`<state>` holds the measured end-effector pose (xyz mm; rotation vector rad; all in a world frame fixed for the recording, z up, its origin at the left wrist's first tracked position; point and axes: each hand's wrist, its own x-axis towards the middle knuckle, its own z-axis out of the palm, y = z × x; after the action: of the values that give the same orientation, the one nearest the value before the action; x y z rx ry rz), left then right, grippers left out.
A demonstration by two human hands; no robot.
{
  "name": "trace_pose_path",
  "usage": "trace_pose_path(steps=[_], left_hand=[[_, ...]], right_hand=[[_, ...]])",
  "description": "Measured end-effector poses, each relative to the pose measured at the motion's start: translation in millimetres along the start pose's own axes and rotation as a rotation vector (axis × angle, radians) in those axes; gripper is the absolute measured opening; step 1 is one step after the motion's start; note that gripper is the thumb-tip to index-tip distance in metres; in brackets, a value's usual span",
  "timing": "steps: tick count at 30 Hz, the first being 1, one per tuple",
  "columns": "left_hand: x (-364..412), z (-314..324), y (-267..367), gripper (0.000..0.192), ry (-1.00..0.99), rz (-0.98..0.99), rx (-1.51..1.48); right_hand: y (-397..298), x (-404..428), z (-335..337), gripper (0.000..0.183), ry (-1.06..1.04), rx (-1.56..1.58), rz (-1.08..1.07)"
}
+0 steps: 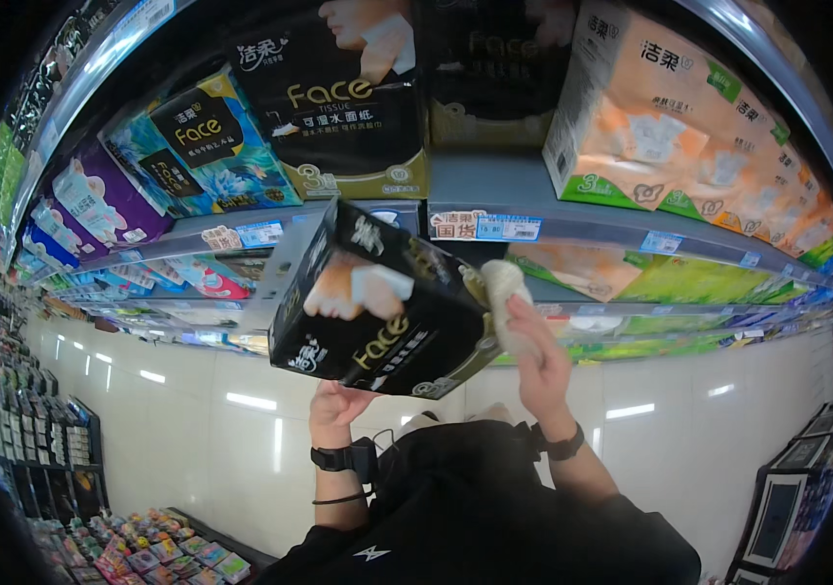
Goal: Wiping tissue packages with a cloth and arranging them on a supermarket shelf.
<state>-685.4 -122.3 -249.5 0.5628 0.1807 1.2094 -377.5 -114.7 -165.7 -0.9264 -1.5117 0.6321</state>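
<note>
A black and gold soft pack of facial tissues [416, 307] is tilted in the air in front of the shelf. My left hand [339, 408] supports it from below, with most of the fingers hidden behind the pack. In my right hand [542, 365] is a bunched white cloth [505, 289], pressed against or very close to the pack's right end. Directly behind, the grey shelf board [486, 175] shows a bare strip in front of a dark tissue pack [497, 88] set further back. A matching black multipack [343, 131] stands to the left of that strip.
Orange and green tissue packs [650, 139] fill the shelf's right side. Blue floral packs [204, 142] and purple packs [105, 194] stand at left. Price tags [508, 228] line the shelf edge. A display of small colourful packets [168, 552] is behind at lower left.
</note>
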Motion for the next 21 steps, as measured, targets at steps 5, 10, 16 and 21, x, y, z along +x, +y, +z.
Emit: trace_pose_path(steps=[5, 10, 16, 21], left_hand=[[3.0, 3.7, 0.1, 0.076, 0.392, -0.083, 0.265], [6.2, 17.1, -14.9, 0.086, 0.048, 0.093, 0.312], [4.6, 10.5, -28.8, 0.092, 0.133, 0.036, 0.002], [3.5, 17.7, -31.5, 0.073, 0.163, 0.095, -0.051]], right_hand=[[-9.7, 2.1, 1.1, 0.04, 0.106, 0.193, 0.178], [-14.5, 9.2, 5.8, 0.04, 0.013, 0.148, 0.093], [-30.4, -7.5, 17.7, 0.045, -0.24, -0.445, -0.178], [-45.3, -35.6, 37.9, 0.049, -0.515, -0.231, -0.403]])
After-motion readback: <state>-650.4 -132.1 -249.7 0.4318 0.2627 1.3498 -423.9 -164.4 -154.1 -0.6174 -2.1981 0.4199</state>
